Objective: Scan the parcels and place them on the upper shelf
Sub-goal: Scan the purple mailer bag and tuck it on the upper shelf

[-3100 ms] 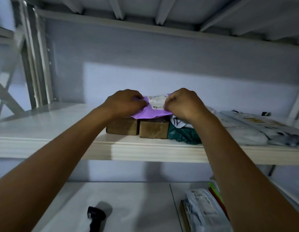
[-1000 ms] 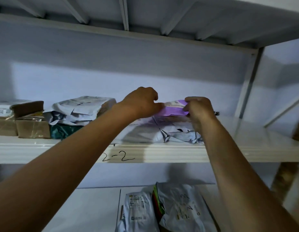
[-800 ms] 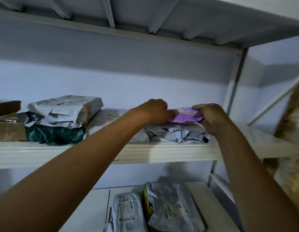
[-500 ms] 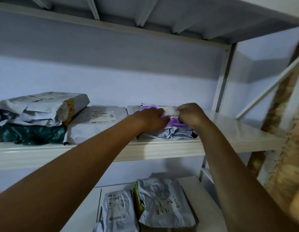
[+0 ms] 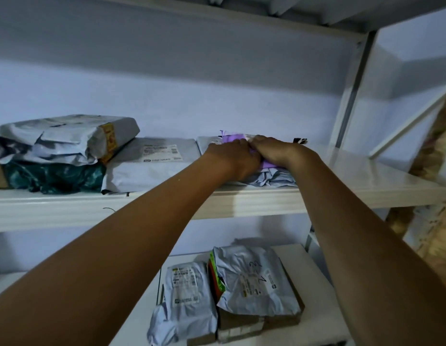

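Fingers [image 5: 260, 142] on purple parcel [image 5: 230, 139] — upper shelf [image 5: 366, 178]

Bare room is seen on the upper shelf [image 5: 364, 179] at its right end. The rest is blocked by parcels [image 5: 147, 163].

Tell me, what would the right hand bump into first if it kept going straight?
The right hand rests on the purple parcel, fingers pointing toward the back. Past the parcel's far edge it would probably meet the back wall; depth is unclear.
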